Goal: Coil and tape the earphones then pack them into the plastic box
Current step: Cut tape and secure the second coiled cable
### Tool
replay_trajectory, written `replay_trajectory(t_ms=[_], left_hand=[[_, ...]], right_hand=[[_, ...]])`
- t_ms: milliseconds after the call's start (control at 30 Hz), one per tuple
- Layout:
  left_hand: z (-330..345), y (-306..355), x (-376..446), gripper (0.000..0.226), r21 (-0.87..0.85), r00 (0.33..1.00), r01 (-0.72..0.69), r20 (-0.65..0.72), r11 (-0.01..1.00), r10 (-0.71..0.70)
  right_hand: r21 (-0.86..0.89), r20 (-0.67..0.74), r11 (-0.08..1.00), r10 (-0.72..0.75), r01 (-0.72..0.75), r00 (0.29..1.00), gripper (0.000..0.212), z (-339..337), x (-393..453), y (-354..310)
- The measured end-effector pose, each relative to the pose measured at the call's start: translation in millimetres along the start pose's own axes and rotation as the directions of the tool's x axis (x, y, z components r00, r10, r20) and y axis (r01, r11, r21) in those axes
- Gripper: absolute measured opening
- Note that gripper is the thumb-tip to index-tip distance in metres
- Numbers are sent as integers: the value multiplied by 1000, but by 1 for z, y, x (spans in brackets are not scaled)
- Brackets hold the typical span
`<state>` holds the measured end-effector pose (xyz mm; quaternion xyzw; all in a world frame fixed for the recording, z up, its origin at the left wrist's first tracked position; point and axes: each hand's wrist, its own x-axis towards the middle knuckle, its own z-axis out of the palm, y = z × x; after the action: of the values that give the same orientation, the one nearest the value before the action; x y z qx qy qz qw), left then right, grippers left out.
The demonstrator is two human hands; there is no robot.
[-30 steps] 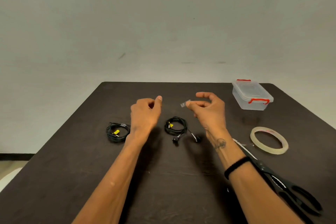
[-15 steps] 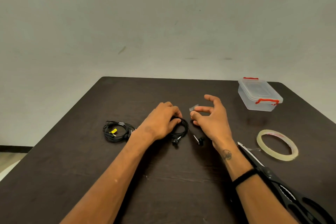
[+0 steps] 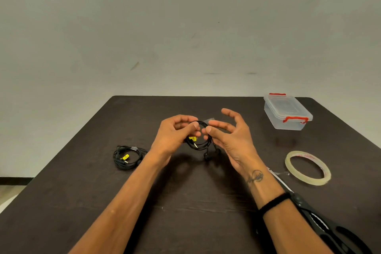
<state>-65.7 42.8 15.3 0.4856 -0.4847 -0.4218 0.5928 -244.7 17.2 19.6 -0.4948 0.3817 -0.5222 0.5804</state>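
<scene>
My left hand point(image 3: 175, 132) holds a black coiled earphone point(image 3: 199, 146) lifted off the table, fingers curled round the top of the coil; its yellow tag and jack show inside the loop and the earbuds dangle below. My right hand point(image 3: 231, 136) is beside the coil with fingers spread, and a small clear tape piece point(image 3: 209, 119) sticks at its fingertips close to the coil. A second coiled earphone point(image 3: 128, 158) with a yellow tag lies on the table to the left. The clear plastic box point(image 3: 287, 112) with red latches stands closed at the back right.
A roll of clear tape point(image 3: 308, 168) lies on the dark table point(image 3: 195, 202) at the right. Black-handled scissors point(image 3: 321, 222) lie under my right forearm near the front right corner. The wall rises behind the table's far edge.
My left hand went down onto the middle coil, gripped it and lifted it. My right hand brought the tape piece in beside the coil.
</scene>
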Motion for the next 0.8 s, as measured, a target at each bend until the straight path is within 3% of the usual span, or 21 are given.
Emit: replay_trajectory(t_ms=[100,300,533,800], left_hand=[[0,3,-1,23,-61,998,52,29,997,-50],[0,3,-2,14,84,996,86,7,993,-87],[3,3,-4,13,-8,993,82,-81,997,-82],[6,4,-5,14,-42,991,92,-89,995,-96]], right_hand=[[-38,-17,999,-38,37,999,76,2,-2,-3],[-126,-37,987,-106,100,994,72,2,-1,-3],[-12,-4,996,-84,84,996,39,3,2,-3],[-205,40,965,-160,165,986,42,4,-1,-3]])
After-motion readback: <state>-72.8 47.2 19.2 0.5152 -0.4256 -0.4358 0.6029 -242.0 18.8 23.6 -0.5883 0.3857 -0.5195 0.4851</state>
